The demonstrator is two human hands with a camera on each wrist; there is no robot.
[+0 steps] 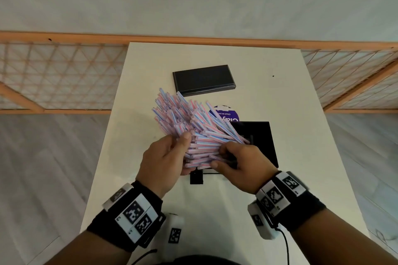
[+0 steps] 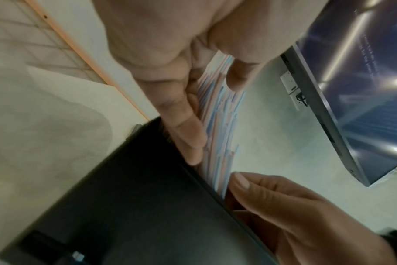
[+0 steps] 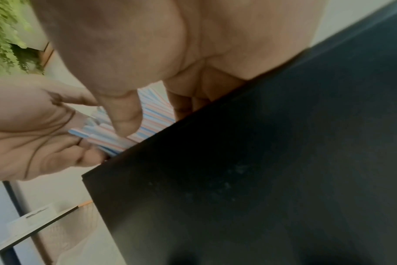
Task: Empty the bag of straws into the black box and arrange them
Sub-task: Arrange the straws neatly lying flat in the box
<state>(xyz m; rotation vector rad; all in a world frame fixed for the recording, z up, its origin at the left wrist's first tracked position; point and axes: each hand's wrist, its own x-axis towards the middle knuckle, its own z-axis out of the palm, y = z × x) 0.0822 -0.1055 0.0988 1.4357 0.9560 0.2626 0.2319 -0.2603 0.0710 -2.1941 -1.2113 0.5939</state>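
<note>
Over a white rectangular table (image 1: 280, 96), the person's left hand (image 1: 165, 158) curls its fingers and thumb round the near end of a thick bundle of pink-, blue- and white-striped plastic straws (image 1: 185, 120), which fans up and away to the far left. The right hand (image 1: 239, 162) closes on the same bundle from the other side, thumb and fingertips pinching its lower straws. Just beneath and to the right sits the open black rectangular box (image 1: 265, 142), the straws held above its left rim. Farther back lies the flat black box lid (image 1: 203, 79), with a purple round printed label (image 1: 226, 114) between lid and box.
</note>
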